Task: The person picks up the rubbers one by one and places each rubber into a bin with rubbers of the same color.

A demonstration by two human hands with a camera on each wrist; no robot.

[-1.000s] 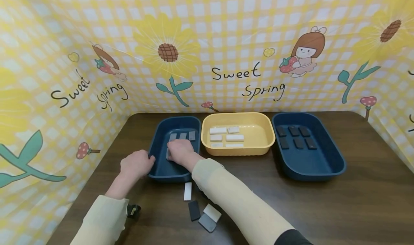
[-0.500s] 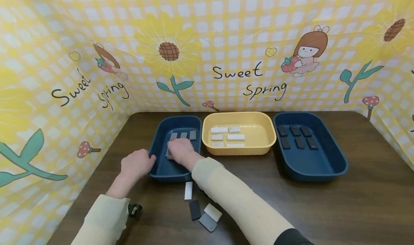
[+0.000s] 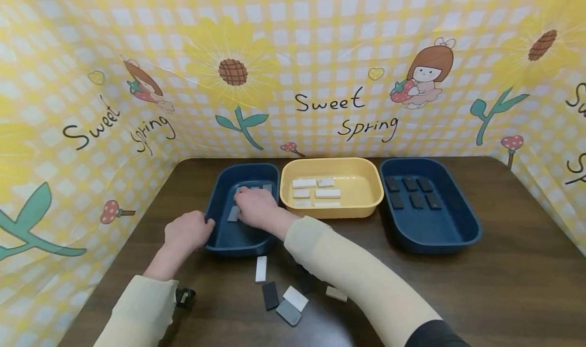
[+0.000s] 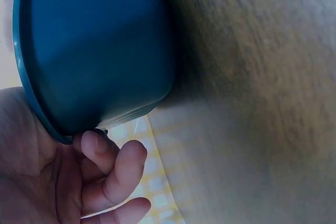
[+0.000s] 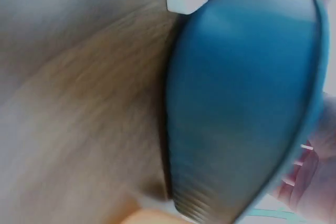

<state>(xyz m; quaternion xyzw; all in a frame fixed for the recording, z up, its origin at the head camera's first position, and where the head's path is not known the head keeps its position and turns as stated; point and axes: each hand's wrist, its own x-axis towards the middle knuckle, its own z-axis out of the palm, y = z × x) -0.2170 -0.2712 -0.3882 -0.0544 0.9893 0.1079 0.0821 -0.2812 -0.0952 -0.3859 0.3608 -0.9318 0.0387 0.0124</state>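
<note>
My left hand grips the left rim of the left dark blue tray; in the left wrist view its thumb side lies against the rim, with the other fingers curled beneath it. Inside that tray my right hand hovers over small grey rectangular blocks, its fingers pointing left. One grey block lies just left of the hand, apart from it. Other grey blocks at the back are partly hidden by the hand. The right wrist view shows the tray's outer wall and gaps between the right fingers; their tips are hidden.
A yellow tray with white blocks stands in the middle, and another blue tray with black blocks at right. Before the left tray lie white, black and grey blocks. A patterned cloth hangs behind.
My right hand has drawn away from the grey block, shifting slightly up and right, so that block shows. My left hand stays on the rim. The view has shifted slightly.
</note>
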